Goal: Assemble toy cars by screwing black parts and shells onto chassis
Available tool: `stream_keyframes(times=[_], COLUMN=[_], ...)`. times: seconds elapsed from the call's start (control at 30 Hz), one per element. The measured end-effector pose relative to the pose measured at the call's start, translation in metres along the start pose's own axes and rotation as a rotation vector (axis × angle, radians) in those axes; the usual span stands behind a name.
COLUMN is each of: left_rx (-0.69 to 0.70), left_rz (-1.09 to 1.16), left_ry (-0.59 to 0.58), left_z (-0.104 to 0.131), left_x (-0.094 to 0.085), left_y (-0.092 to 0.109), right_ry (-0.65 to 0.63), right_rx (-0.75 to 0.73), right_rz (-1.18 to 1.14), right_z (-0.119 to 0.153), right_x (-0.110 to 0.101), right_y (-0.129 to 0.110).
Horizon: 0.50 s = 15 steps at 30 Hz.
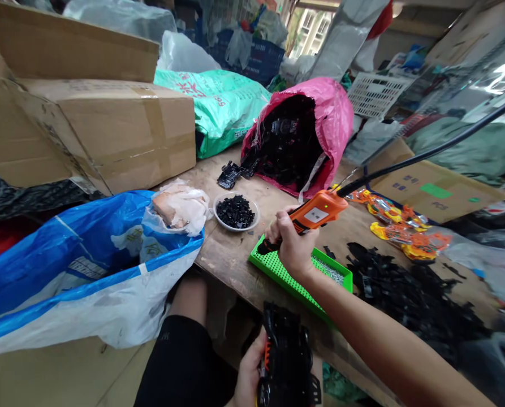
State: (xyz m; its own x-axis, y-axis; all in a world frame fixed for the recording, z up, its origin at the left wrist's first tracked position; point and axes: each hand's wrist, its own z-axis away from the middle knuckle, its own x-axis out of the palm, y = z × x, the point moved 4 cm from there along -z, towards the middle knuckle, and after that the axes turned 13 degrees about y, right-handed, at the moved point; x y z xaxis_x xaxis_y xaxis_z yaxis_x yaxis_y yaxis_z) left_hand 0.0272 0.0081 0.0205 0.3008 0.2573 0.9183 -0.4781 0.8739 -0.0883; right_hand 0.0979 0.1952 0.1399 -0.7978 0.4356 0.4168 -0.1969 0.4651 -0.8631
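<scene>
Driver (pixel 326 206) in right hand (pixel 294 243), black chassis (pixel 286 350) in left hand (pixel 250 367): wrapped right fingers round the grip at centre frame, curled close with no spread, above a green tray (pixel 273 265). Held the chassis low at bottom centre, off the bench (pixel 218 249), with left thumb along its left side; could not tell the state of the other left fingers, hidden from the camera. Hung there on one hand alone; risked a drop below the bench edge through any loosening or twist on the shiny surface. Crossed the tray with the right forearm (pixel 354 328); risked a knock, from a dipped elbow or hasty pull, likely to scatter the metal bits (pixel 331 270). Trailed a cable (pixel 426 155) to the upper right; risked a tug off line, or a snag among the orange parts (pixel 405 232), through too little slack. Sat farther left, a bowl (pixel 255 217) of small black pieces, near the open mouth of a pink sack (pixel 335 118); risked mixed stock from any slump of the sack.
</scene>
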Motion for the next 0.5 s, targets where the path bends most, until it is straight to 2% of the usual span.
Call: stream_keyframes(times=[0.5], left_rx=[0.047], left_rz=[0.004], left_ry=[0.004], left_z=[0.001], left_x=[-0.0002], left_y=[0.0049], right_ry=[-0.001], right_rx=[-0.006], right_rz=[0.036], right_z=[0.0009], right_x=[-0.0003], right_y=[0.0056])
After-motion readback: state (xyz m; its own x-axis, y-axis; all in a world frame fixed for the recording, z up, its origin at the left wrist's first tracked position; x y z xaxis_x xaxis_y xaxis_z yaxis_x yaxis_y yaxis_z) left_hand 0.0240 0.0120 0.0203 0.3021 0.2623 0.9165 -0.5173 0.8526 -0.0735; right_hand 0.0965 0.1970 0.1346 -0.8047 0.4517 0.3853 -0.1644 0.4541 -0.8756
